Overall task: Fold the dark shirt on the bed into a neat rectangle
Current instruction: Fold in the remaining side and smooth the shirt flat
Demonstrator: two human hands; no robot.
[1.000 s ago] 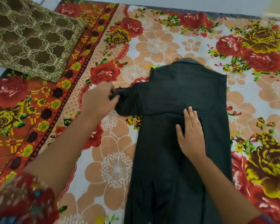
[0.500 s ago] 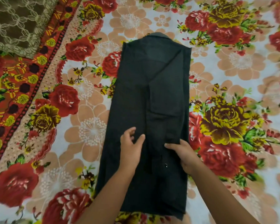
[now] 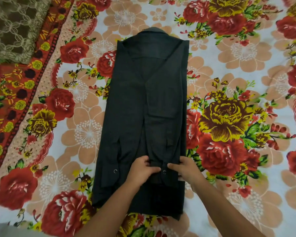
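Observation:
The dark shirt (image 3: 143, 106) lies face down on the bed as a long narrow strip, collar at the far end and hem toward me. Both sleeves are folded in and run down its back, their cuffs with metal snaps near my hands. My left hand (image 3: 142, 170) pinches the fabric of the right sleeve's cuff near the middle. My right hand (image 3: 186, 168) grips the same cuff from the right side, thumb beside the snap.
The shirt rests on a floral bedsheet (image 3: 229, 117) with red and yellow roses. A brown patterned cushion (image 3: 12, 23) sits at the far left corner. A red bordered strip of the sheet (image 3: 15, 93) runs along the left.
A second ago my left hand held the left sleeve out to the side; that sleeve now lies folded down the back. Both hands have moved toward the hem and taken hold of a cuff.

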